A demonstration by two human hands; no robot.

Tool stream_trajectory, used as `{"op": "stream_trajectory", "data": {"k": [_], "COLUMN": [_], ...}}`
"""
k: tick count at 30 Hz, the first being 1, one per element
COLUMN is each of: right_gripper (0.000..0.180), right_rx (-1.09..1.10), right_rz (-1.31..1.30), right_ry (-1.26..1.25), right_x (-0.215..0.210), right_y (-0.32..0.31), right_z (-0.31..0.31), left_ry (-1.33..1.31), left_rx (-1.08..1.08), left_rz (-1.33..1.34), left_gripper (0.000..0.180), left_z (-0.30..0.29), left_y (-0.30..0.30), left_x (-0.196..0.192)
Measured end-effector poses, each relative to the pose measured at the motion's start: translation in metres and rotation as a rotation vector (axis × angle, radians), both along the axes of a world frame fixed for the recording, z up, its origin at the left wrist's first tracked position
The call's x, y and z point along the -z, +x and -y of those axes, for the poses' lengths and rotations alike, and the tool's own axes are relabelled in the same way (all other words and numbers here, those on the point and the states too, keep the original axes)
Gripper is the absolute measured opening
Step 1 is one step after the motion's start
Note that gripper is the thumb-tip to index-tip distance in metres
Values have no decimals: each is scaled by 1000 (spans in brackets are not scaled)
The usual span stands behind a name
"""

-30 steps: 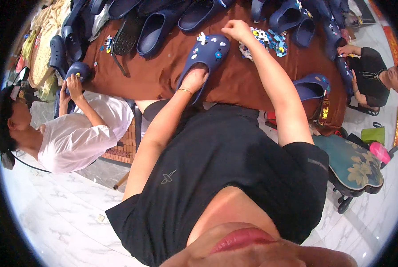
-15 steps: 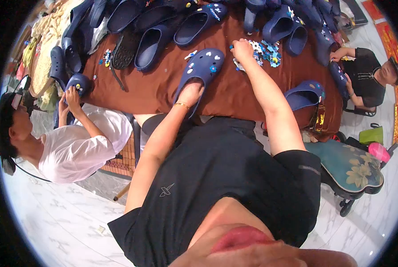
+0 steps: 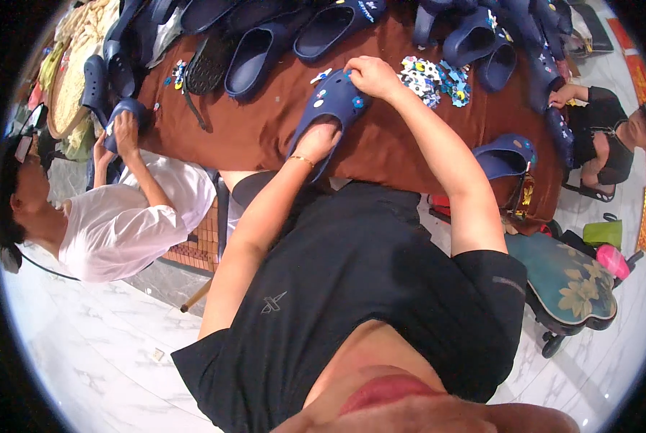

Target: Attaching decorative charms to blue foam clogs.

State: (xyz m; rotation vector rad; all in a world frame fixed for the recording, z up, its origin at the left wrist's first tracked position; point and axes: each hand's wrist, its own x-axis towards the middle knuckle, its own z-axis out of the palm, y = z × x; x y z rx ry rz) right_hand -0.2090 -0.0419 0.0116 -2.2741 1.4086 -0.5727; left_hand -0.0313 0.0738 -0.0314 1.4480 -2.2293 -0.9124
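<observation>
My left hand [image 3: 318, 140] is tucked into the foot opening of a navy clog [image 3: 328, 108], gripping it from inside, with part of the fingers hidden. The clog's toe points away from me over the brown cloth [image 3: 258, 137]. A few white and blue charms sit on its upper. At the toe end, my right hand [image 3: 373, 76] is closed in a pinch, a small blue charm [image 3: 347, 71] at its fingertips against the clog. To the right of that hand lies a pile of white, blue and black charms [image 3: 422, 79]. One pale charm [image 3: 321, 76] rests on the cloth beside the toe.
Several navy clogs [image 3: 253, 61] line the far side. A single clog [image 3: 507, 157] lies at the right. Black soles [image 3: 204, 74] and small charms [image 3: 179, 72] are at the left. People work at both sides, a white sleeve [image 3: 120, 231] at left. A cushioned stool [image 3: 565, 278] stands at right.
My right hand has moved left from the charm pile to the clog's toe, bringing a small blue charm. My left hand still holds the clog. The view has shifted slightly.
</observation>
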Motion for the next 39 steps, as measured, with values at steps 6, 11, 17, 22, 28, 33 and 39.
{"op": "stream_trajectory", "data": {"k": [6,11,17,22,28,33,39], "right_gripper": [24,21,21,22,26,20,36], "right_rx": [-125,-178,-249,-170,-201,-374,2], "right_rz": [-64,-241,-197,-307,-683,-744,-429], "right_ry": [2,67,203,287,395,353,399], "right_x": [-1,-10,-3,-11,-42,2,-12], "right_y": [16,21,21,36,69,48,53], "right_z": [3,4,30,43,45,67,64], "left_ry": [-26,-28,3,-13,100,-19,66], "left_rx": [-17,-15,-26,-16,-21,44,11], "left_rz": [-22,-54,-52,-24,25,-63,-65], "left_gripper": [29,29,28,27,25,24,29], "left_z": [-3,-8,-7,2,1,-4,-10], "left_y": [-2,-2,-1,-1,-2,-13,-6], "left_x": [7,0,-4,2,-15,-2,-2]}}
